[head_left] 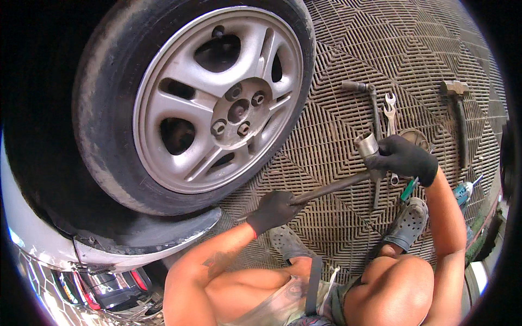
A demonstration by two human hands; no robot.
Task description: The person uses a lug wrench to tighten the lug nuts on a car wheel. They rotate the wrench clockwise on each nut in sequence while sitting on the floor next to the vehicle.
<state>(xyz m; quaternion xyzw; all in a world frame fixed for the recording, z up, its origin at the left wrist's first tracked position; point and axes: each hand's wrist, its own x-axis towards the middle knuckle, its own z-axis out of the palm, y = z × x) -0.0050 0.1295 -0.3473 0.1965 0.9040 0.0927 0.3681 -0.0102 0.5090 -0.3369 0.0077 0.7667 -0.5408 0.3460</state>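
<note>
Both black-gloved hands hold a long rusty steel wheel wrench over the brown ribbed floor mat [348, 60]: the left hand [273, 211] has its grip closed on the bar's end, the right hand [401, 158] grasps the socket head [367, 145]. The silver alloy car wheel [217, 100] stands at the mat's left edge.
</note>
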